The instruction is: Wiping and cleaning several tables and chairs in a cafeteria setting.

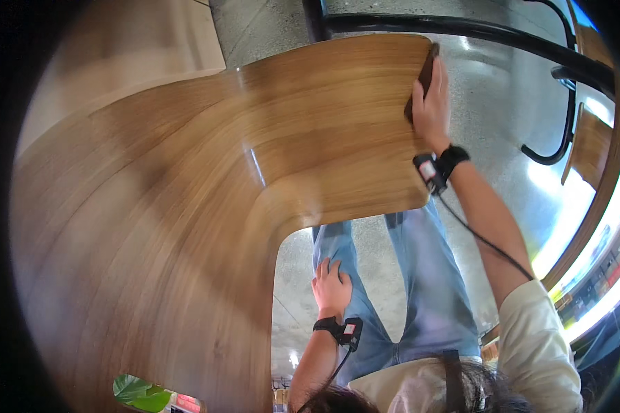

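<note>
A large bent wood-grain panel point(341, 118), shaped like a moulded chair shell, spreads across the left and middle of the view. My right hand point(434, 108) is at its far right edge, holding a dark brown flat piece point(423, 85) against that edge between thumb and fingers. What this piece is made of I cannot tell. My left hand point(332, 286) rests palm down on the left thigh of my blue jeans point(364, 299), its fingers slightly apart and nothing in it. Each wrist wears a black strap carrying a small cabled device.
Black metal tubing point(444, 25) runs behind the panel's far side. A pale board point(150, 46) lies at the upper left. More wooden panels point(589, 147) with black tubing stand on the right. Green leaves point(142, 395) show through a slot in the panel. Below is grey floor point(485, 113).
</note>
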